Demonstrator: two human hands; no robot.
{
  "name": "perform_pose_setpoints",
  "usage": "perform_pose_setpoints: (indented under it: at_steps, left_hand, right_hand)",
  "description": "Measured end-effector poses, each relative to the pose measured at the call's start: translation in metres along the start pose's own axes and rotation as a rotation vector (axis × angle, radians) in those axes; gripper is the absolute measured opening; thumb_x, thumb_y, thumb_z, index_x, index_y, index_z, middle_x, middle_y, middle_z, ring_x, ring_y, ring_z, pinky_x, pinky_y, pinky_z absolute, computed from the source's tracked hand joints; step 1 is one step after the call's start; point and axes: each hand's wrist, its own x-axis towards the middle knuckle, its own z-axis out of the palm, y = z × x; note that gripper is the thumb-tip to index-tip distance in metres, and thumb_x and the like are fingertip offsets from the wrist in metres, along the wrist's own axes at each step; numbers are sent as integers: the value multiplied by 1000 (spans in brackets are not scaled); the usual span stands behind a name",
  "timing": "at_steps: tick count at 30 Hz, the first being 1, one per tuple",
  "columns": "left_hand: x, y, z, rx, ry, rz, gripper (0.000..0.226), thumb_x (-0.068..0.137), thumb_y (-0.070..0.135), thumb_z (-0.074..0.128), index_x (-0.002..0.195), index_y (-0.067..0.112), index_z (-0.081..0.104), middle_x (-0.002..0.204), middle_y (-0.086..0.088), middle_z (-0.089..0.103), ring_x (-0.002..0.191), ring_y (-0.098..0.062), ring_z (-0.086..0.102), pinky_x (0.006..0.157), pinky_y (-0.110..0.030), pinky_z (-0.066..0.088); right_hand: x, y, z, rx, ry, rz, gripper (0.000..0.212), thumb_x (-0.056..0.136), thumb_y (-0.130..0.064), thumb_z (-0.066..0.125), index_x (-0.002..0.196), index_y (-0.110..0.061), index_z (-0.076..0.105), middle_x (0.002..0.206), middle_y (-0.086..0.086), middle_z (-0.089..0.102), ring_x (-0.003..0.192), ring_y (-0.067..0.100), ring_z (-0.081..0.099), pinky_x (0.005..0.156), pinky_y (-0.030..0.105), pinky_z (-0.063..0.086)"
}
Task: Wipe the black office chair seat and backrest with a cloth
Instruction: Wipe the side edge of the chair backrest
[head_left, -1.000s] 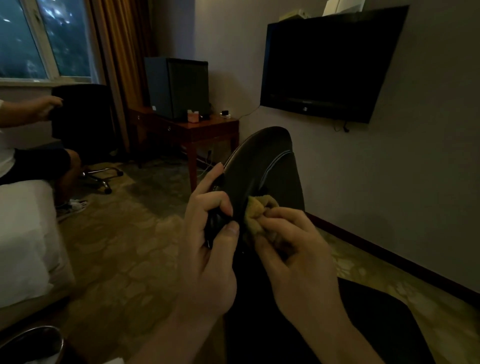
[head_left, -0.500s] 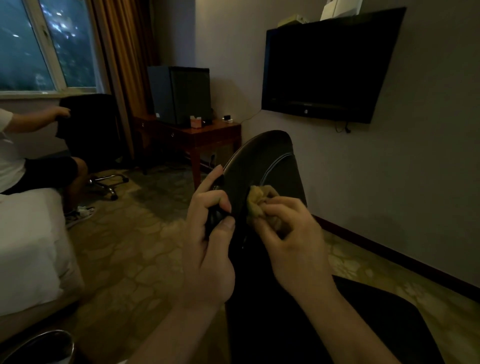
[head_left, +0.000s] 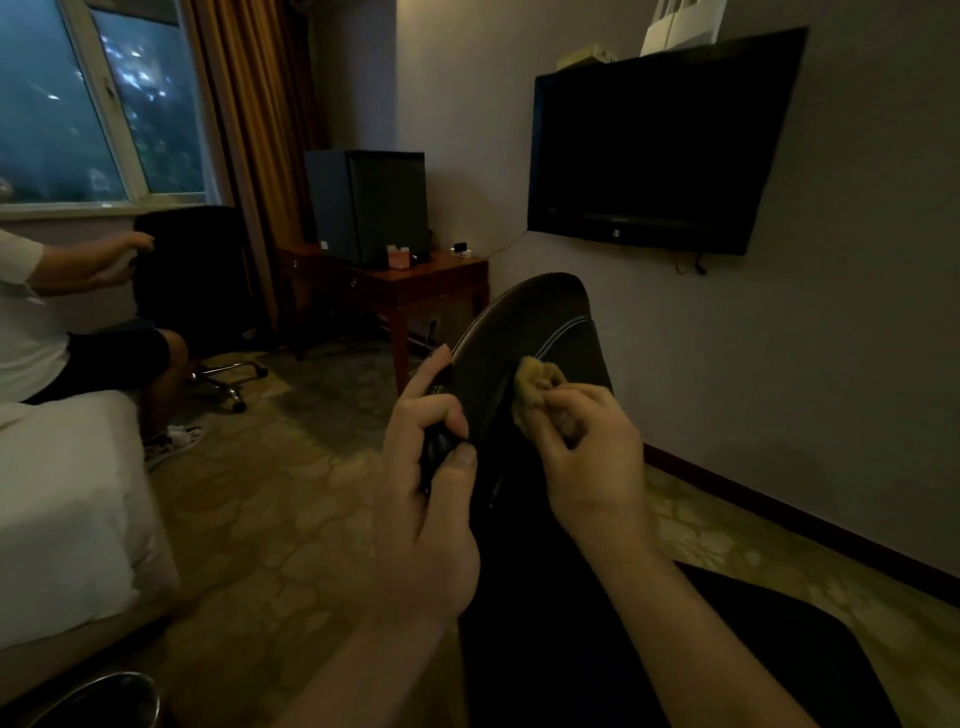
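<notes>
The black office chair's backrest (head_left: 524, 332) stood between both hands. The left hand (head_left: 423, 499) gripped its left edge (fingers curled around it), while the right hand (head_left: 587, 457) pinched a bunched yellowish cloth (head_left: 532, 387) against the front.

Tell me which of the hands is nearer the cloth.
Right. The right hand pinches the cloth against the backrest. The left hand grips the backrest's edge, left of the cloth and not touching it.
</notes>
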Motion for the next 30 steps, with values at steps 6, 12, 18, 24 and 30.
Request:
perform_pose_setpoints:
  at_steps: [6, 12, 18, 24, 30]
  left_hand:
    - [3, -5, -2, -8, -17, -22, 12, 87, 10, 43, 95, 17, 50, 134, 21, 54, 143, -20, 36, 109, -58, 37]
    - [6, -10, -1, 26, -18, -2, 12, 88, 13, 44, 96, 21, 50, 141, 5, 52, 143, -15, 36, 111, -43, 39]
    - [11, -16, -3, 14, -24, -19, 13, 88, 11, 45, 96, 19, 50, 144, 8, 49, 141, -15, 39, 110, -49, 40]
    - [19, -22, -5, -9, -39, -34, 9, 88, 17, 44, 95, 19, 50, 143, 15, 50, 141, -15, 38, 109, -58, 38]
    - [27, -30, -7, -25, -57, -68, 20, 89, 0, 42, 95, 17, 50, 146, 7, 48, 142, -18, 39, 110, -57, 38]
  right_hand:
    - [4, -2, -2, 11, -17, -2, 20, 90, -27, 65, 110, -33, 66, 102, -28, 46, 93, -13, 52, 73, 4, 45]
    - [-28, -8, -6, 48, -59, -135, 30, 88, -24, 67, 92, -50, 54, 108, -28, 48, 104, -18, 46, 81, -2, 39]
    - [14, 9, 4, -21, -4, -89, 18, 90, -30, 65, 107, -35, 67, 100, -32, 46, 95, -11, 52, 80, 10, 48]
    - [42, 17, 8, 0, 25, -36, 18, 92, -31, 64, 107, -39, 64, 97, -33, 44, 90, -13, 52, 79, 10, 47]
    - [11, 4, 15, -16, 7, -70, 20, 91, -30, 63, 98, -47, 56, 103, -30, 44, 97, -15, 48, 75, 11, 47]
